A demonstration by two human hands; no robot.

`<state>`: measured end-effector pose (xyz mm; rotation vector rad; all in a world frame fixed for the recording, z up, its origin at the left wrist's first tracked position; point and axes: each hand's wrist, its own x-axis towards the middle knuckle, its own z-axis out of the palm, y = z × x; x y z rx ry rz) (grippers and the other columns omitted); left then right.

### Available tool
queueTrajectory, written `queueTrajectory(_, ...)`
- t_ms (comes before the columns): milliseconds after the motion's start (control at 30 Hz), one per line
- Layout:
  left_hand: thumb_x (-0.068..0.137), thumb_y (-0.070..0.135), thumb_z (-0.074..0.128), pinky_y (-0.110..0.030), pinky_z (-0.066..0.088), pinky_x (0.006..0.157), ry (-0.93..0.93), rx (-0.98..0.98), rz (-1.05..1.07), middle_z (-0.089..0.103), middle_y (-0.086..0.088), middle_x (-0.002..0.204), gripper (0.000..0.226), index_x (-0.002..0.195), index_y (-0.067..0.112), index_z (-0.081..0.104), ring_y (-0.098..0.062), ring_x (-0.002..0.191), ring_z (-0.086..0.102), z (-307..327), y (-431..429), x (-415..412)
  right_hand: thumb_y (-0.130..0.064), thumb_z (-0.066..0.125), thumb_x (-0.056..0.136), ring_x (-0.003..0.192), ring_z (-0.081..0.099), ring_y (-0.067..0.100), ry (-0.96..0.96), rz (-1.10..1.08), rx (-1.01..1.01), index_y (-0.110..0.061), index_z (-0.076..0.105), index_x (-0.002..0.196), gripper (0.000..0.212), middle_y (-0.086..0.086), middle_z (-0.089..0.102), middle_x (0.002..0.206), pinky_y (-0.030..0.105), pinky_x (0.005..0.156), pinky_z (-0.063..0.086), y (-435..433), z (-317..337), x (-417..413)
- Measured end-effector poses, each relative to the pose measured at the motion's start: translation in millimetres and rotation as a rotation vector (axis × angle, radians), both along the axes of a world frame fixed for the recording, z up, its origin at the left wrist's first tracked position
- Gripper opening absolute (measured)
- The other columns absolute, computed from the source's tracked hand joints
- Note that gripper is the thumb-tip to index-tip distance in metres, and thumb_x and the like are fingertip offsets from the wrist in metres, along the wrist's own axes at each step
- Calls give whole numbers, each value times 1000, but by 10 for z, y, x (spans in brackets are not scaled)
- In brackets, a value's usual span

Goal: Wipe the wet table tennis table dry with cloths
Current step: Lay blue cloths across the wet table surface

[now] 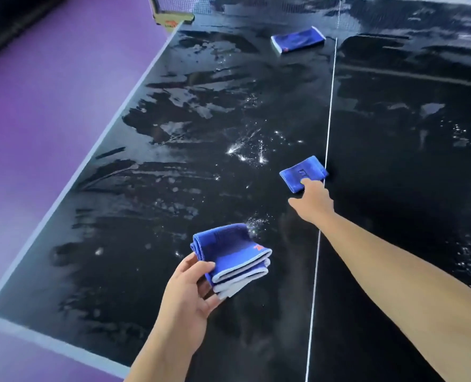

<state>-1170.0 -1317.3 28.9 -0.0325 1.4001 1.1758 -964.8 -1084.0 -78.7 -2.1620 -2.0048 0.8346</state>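
The black table tennis table (151, 188) is streaked with water and droplets. My left hand (190, 293) holds a folded blue cloth with white edges (231, 255) just above the near part of the table. My right hand (313, 201) is stretched forward, its fingertips touching the near edge of a second folded blue cloth (302, 173) that lies beside the white centre line. A third folded blue cloth (297, 39) lies far off, close to the net.
The net and its yellow post clamp (173, 20) stand at the far end. A white centre line (325, 161) runs down the table. Purple floor (35, 106) lies to the left of the table's white edge. Puddles shine across the left half.
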Motion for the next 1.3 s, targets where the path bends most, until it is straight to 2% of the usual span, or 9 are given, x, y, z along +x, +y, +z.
queueTrajectory(200, 91, -2, 52, -34, 61, 58, -62, -63, 33, 76, -13, 102, 37, 121, 14, 68, -22, 77, 73, -196, 94, -263, -30, 67, 89, 105, 57, 26, -262, 98, 39, -18, 52, 113, 31, -1, 57, 102, 45, 95, 41, 413, -301, -189)
queueTrajectory(300, 90, -2, 53, -39, 62, 67, -84, -65, 20, 76, -14, 101, 36, 119, 12, 68, -25, 79, 72, -254, 93, -472, -10, 56, 90, 96, 57, 30, -288, 36, 127, -14, 56, 96, 8, 1, 55, 86, 41, 87, 44, 432, -439, -182)
queueTrajectory(400, 90, -2, 53, -37, 61, 65, -52, -51, 30, 75, -13, 101, 35, 118, 14, 68, -24, 78, 73, -257, 26, -739, -6, 50, 91, 84, 54, 29, -282, -13, 174, -14, 50, 86, 9, 6, 57, 83, 37, 77, 43, 368, -410, -292)
queueTrajectory(633, 89, -2, 53, -35, 61, 61, -89, -6, -48, 74, -14, 108, 39, 123, 14, 65, -26, 84, 72, -163, -234, -1433, -13, 52, 91, 72, 54, 22, 274, -363, 296, -15, 59, 89, 8, -1, 61, 84, 25, 56, 40, -589, 496, -786)
queueTrajectory(733, 90, -2, 53, -35, 60, 62, -98, 66, -134, 74, -14, 111, 39, 123, 14, 65, -26, 88, 72, -91, -358, -1794, -4, 53, 87, 75, 58, 19, 560, -461, 250, -14, 65, 82, 16, -3, 63, 85, 29, 64, 49, -1340, 1189, -1269)
queueTrajectory(833, 90, -3, 55, -37, 60, 68, -126, 153, -200, 73, -14, 112, 40, 123, 15, 66, -28, 93, 70, 0, -560, -2230, 4, 54, 91, 86, 67, 22, 965, -469, 109, -8, 68, 89, 18, 10, 67, 92, 41, 83, 58, -2181, 1938, -1917)
queueTrajectory(967, 87, -1, 57, -44, 59, 81, -180, 293, -281, 71, -14, 118, 41, 125, 14, 66, -33, 103, 68, 163, -1059, -2883, -5, 55, 83, 77, 69, 21, 1459, -444, -76, -15, 62, 89, 13, 8, 70, 85, 38, 79, 60, -3032, 2516, -2975)
queueTrajectory(1133, 68, 21, 70, -40, 58, 84, -200, 471, -268, 71, -10, 117, 63, 129, 8, 61, -26, 103, 70, 346, -1797, -3732, 4, 60, 88, 77, 57, 23, 1233, -441, -104, -9, 62, 83, 14, 11, 57, 85, 35, 71, 53, -3479, 2220, -4049)
queueTrajectory(1300, 77, 5, 63, -41, 59, 68, -264, 553, -110, 64, -18, 111, 46, 122, 13, 65, -33, 86, 69, 385, -2114, -4478, 7, 58, 91, 81, 60, 21, 1130, -524, 90, -5, 61, 85, 14, 9, 60, 85, 33, 72, 55, -3688, 2028, -4739)
